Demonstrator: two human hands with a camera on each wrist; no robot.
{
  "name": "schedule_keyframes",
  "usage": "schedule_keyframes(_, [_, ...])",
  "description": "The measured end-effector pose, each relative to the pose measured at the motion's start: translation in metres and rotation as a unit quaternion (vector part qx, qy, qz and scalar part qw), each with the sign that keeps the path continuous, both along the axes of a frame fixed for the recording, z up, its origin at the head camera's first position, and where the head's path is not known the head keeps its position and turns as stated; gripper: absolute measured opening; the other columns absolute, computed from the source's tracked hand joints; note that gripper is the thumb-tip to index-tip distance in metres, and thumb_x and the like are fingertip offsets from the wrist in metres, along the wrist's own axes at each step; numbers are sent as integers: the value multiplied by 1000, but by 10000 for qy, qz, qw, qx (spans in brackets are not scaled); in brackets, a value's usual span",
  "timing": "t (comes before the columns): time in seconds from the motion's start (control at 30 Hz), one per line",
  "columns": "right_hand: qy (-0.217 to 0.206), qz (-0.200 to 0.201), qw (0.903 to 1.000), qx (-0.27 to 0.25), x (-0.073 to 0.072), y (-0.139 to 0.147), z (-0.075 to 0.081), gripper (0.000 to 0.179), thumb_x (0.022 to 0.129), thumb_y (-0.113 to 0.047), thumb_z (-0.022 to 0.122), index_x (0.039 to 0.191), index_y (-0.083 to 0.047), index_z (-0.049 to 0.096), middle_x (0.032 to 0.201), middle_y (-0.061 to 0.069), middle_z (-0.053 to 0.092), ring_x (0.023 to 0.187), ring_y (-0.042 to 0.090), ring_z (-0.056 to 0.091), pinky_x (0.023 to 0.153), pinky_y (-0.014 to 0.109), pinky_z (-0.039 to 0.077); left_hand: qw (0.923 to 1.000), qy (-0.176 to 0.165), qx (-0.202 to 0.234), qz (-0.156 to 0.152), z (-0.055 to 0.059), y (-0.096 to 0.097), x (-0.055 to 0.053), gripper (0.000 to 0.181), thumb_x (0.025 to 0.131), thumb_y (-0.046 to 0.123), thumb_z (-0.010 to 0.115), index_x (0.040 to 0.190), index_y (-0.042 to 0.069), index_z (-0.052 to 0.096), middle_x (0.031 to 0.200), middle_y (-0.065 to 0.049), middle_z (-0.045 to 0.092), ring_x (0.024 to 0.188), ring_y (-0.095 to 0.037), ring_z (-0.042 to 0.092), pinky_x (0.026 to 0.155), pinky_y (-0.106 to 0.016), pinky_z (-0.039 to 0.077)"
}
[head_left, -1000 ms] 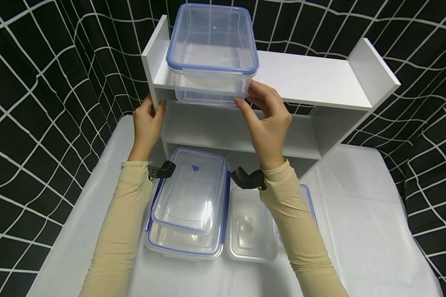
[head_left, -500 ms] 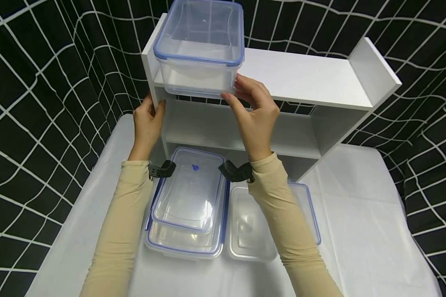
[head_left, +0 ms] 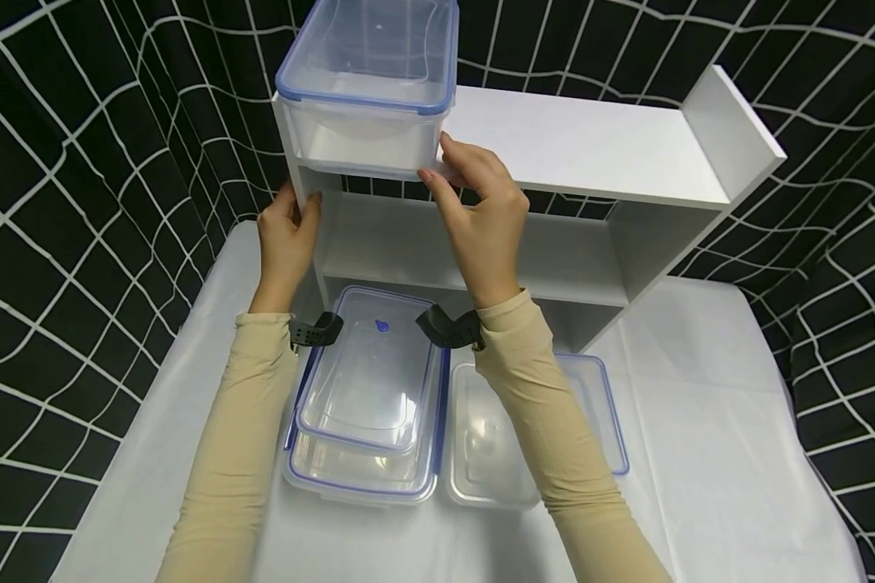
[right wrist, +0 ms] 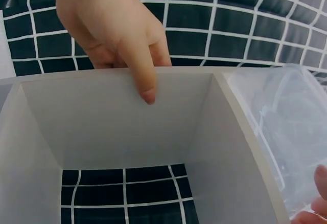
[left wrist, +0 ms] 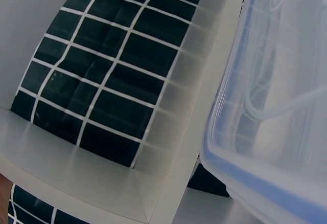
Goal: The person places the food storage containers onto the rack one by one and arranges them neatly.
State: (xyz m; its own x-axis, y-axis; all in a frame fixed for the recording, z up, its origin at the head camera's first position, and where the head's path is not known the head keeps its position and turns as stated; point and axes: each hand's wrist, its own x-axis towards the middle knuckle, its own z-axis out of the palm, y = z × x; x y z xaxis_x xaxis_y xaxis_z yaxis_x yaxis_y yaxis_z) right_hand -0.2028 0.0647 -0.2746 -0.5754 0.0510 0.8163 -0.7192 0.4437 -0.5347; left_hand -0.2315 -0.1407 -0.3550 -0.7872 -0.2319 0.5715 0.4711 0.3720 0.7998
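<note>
A clear plastic food container with a blue-rimmed lid stands at the left end of a white shelf unit's top board. My right hand holds its lower right front corner, thumb at the front bottom edge and fingers along the side. My left hand grips the unit's left side panel, thumb on the inner face and fingers outside. The right wrist view shows that left hand over the panel edge, with the container at right. The left wrist view has the container close up beside the board.
Below the shelf, a smaller lidded container lies on a larger one on the white-covered table. Right of them are a clear flat container and a blue-rimmed one, partly behind my right forearm. Black grid-patterned cloth surrounds the table.
My right hand has moved the food container left and back along the top board, up to its left end. The left hand has stayed on the side panel.
</note>
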Motion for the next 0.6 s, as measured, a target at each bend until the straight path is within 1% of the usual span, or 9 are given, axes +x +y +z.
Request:
schedule_keyframes(0.1, [24,-70,9997,233,0,-1,1,35,81,-12,75,112,2,68,102,16,68,87,22,65,79,22,48,10000,8,-22,22,2,-1,0,27,93,3,53,116,-9,59,103,-23,66,83,-27,63,68,-14,42])
schedule_keyframes(0.27, [21,-31,9997,248,0,-1,3,35,81,-12,75,111,3,67,102,17,68,86,23,65,78,22,49,10000,42,-31,24,4,0,1,28,93,3,53,117,-9,59,106,-23,66,84,-27,63,69,-14,42])
schedule_keyframes(0.37, [39,76,9997,236,0,0,1,35,80,-11,76,111,4,67,102,17,68,86,23,65,79,22,49,10000,82,-22,15,3,-1,1,28,93,3,53,117,-10,59,107,-23,65,86,-26,63,70,-14,43])
schedule_keyframes(0.47, [150,190,9995,202,0,4,-3,35,79,-11,76,109,5,68,101,17,68,89,23,64,81,23,48,10000,83,-10,14,2,0,1,27,93,2,53,116,-10,59,107,-24,65,86,-26,62,70,-14,43])
schedule_keyframes(0.53, [252,291,9992,119,3,7,-6,34,78,-10,77,108,5,69,102,17,68,91,24,64,84,25,48,10000,82,-38,14,1,0,1,27,93,2,53,116,-10,58,106,-24,65,85,-25,62,69,-14,42])
schedule_keyframes(0.6, [335,444,9984,-69,7,11,-11,33,77,-5,77,107,5,68,102,18,68,94,25,64,86,28,48,10000,39,-50,-9,1,1,2,27,93,2,52,117,-10,58,108,-24,65,88,-26,62,70,-15,42])
